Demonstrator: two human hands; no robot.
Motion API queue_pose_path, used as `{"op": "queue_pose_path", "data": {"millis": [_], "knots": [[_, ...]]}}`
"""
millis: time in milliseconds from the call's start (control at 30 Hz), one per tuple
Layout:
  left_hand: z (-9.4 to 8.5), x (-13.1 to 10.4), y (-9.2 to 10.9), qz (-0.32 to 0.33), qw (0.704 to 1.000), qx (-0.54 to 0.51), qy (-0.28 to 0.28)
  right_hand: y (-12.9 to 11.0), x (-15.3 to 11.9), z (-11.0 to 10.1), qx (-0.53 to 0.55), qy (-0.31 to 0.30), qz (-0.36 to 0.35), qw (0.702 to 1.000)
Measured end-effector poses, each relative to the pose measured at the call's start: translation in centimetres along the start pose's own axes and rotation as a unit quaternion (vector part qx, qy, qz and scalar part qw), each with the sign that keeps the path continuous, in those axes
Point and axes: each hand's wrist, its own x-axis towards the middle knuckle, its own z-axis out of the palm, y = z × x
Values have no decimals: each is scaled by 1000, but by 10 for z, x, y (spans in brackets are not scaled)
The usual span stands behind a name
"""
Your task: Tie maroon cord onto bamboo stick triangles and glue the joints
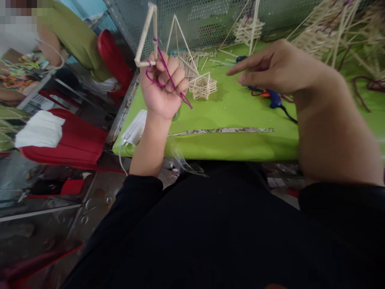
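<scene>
My left hand (164,86) is raised over the green table (234,110), its fingers closed on a triangular stick frame (144,36) with purple string (167,66) hanging from it. My right hand (270,68) hovers over the table with index finger and thumb stretched out, nothing visible between them. Beneath and beyond it lies a blue glue gun (274,99), partly covered by the hand. Between my hands a small star-shaped stick basket (203,86) rests on the table, with a pile of loose sticks (189,66) behind it.
More stick baskets (248,28) stand at the back and right, beside dark red string (373,85). A patterned strip (228,130) lies near the front edge, a white box with a cord (135,127) at the left corner. Red chairs (69,140) and a person (78,44) are at left.
</scene>
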Motion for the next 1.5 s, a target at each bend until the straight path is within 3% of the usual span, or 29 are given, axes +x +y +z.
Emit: {"op": "queue_pose_path", "data": {"millis": [100, 233, 533, 767, 900, 1133, 1267, 1500], "knots": [[2, 1, -1, 23, 999, 15, 20, 4, 3, 1, -7, 26, -3, 1000], [1, 4, -5, 38, 999, 33, 0, 3, 4, 8, -35, 89, 11, 995], [1, 3, -7, 4, 997, 58, 50, -12, 3, 30, 8, 37, 0, 999], [-2, 6, -10, 14, 999, 4, -52, -2, 8, 31, 79, 40, -37, 995], [-4, 7, -10, 9, 998, 7, -65, -2, 11, 34, 144, 60, 8, 988], [-3, 6, -9, 16, 999, 49, -3, -14, 3, 31, 178, 27, 47, 983], [-4, 7, -9, 25, 999, 30, -35, -13, 1, 29, 149, 46, 12, 988], [-3, 5, -8, 10, 999, 35, -31, -8, 6, 34, 140, 42, -41, 988]]}}
